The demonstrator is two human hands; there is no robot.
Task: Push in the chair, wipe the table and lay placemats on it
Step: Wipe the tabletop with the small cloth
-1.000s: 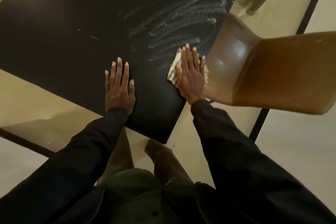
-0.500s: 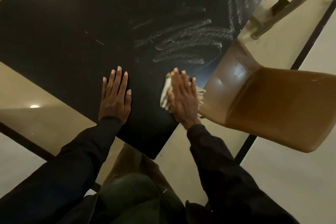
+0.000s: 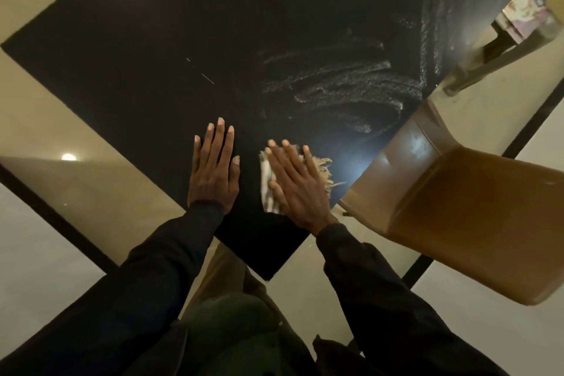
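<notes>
Cloth [image 3: 321, 168] — pale, fringed, perhaps striped

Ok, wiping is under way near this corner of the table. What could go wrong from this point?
1. The cloth under the right hand lies close to the edge of the table, with its fringe toward the chair. A stroke that way could drag it off.
2. Wet streaks cover the far right part, so anything laid there soon might trap damp.
3. Pale specks sit on the unstreaked part beyond the left hand and could be missed.
</notes>
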